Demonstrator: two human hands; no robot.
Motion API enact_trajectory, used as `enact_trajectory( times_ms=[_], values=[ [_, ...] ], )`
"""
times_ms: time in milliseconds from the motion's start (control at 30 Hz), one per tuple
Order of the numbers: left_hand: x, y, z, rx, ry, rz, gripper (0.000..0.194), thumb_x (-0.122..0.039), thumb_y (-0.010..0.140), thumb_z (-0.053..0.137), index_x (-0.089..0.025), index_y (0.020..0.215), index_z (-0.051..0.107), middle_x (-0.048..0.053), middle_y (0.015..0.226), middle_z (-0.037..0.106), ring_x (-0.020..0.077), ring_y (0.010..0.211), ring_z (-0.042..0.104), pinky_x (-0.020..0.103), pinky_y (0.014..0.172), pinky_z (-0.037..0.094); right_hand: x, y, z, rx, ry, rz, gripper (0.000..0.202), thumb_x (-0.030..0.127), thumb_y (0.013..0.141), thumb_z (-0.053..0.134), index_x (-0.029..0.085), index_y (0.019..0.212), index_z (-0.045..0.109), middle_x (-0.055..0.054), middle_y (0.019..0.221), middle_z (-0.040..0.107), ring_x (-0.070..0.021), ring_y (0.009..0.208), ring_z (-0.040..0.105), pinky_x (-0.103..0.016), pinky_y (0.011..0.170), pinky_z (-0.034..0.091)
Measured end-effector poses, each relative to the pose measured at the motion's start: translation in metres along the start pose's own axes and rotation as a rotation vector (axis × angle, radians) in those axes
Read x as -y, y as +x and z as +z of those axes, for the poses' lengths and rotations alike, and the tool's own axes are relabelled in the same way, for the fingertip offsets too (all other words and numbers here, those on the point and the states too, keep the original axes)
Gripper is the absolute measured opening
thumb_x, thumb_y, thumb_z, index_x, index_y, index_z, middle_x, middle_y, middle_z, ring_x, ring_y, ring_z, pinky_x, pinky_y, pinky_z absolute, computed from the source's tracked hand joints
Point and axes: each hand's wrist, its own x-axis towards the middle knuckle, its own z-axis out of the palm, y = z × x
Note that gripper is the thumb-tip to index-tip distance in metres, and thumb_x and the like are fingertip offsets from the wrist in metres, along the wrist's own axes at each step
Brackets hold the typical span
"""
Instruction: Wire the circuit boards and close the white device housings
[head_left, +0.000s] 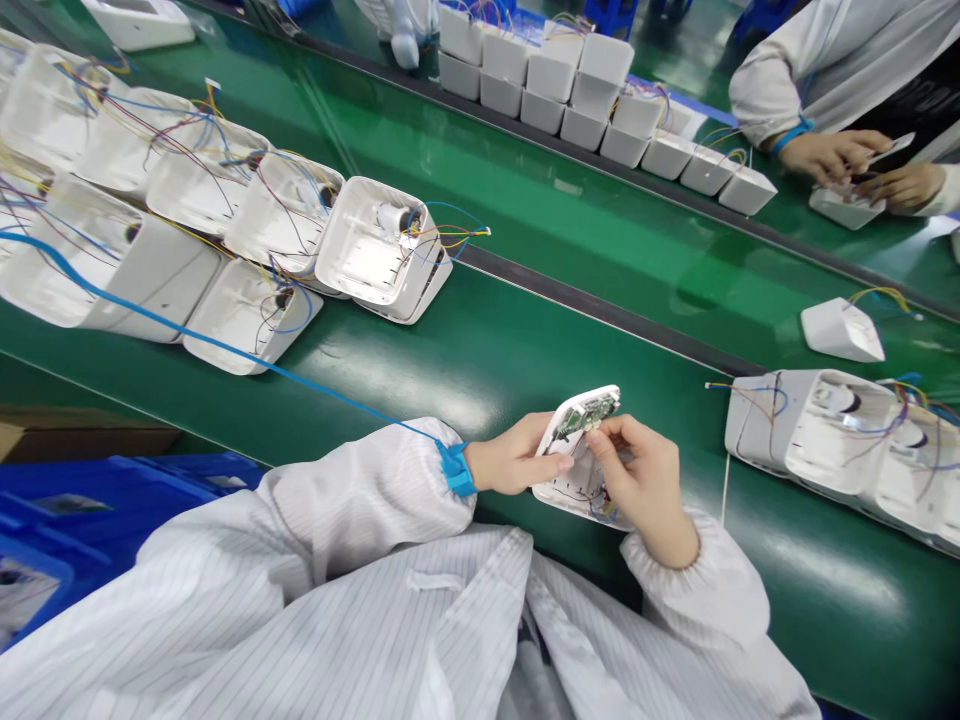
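A white plastic housing (559, 487) is held tilted just in front of my body, with a green circuit board (586, 415) in its upper part and thin wires near its lower end. My left hand (517, 455) grips the housing's left side, thumb over the front. The fingers of my right hand (637, 465) are pinched together at the board's lower edge, on a small pale part that looks like a connector (593, 427). A blue strap (454, 468) with a cord circles my left wrist.
White housings with wires (375, 250) crowd the left of the green table (480, 350); more housings (832, 430) stand at the right. Beyond a dark rail (585, 300), further housings (544, 95) are stacked. Another person's hands (862, 170) work at the upper right. Blue bins (150, 490) sit lower left.
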Motion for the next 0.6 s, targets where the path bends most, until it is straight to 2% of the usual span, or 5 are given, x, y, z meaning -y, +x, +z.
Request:
enact_trajectory(
  times_ms=[233, 433, 600],
  values=[
    [-0.0019, 0.0001, -0.0018, -0.015, -0.008, -0.005, 0.052, -0.062, 0.086, 0.055, -0.012, 0.103, 0.059, 0.007, 0.09, 0.058, 0.0214, 0.088, 0.054, 0.035, 0.083, 0.05, -0.0013, 0.0001, -0.0005, -0.006, -0.032, -0.04, 0.022, 0.032, 0.094, 0.056, 0.021, 0.077, 0.06, 0.001, 0.068, 0.065, -0.0136, 0.061, 0.06, -0.025, 0.06, 0.045],
    [-0.0015, 0.0018, -0.0042, 0.009, -0.083, -0.044, 0.059, -0.06, 0.085, 0.058, -0.011, 0.118, 0.058, 0.01, 0.099, 0.062, 0.0201, 0.086, 0.057, 0.034, 0.079, 0.052, -0.0053, -0.0007, 0.0006, -0.085, -0.191, -0.132, 0.019, 0.031, 0.096, 0.057, 0.02, 0.081, 0.062, 0.0, 0.074, 0.067, -0.014, 0.066, 0.061, -0.027, 0.063, 0.043],
    [-0.0007, 0.0027, -0.0055, 0.001, -0.074, -0.051, 0.059, -0.062, 0.084, 0.058, -0.01, 0.111, 0.061, 0.01, 0.096, 0.061, 0.0204, 0.086, 0.056, 0.034, 0.079, 0.052, -0.0082, 0.0003, 0.0035, -0.142, -0.233, -0.19, 0.018, 0.03, 0.095, 0.059, 0.02, 0.081, 0.062, 0.0, 0.075, 0.067, -0.014, 0.067, 0.061, -0.027, 0.064, 0.043]
  ],
)
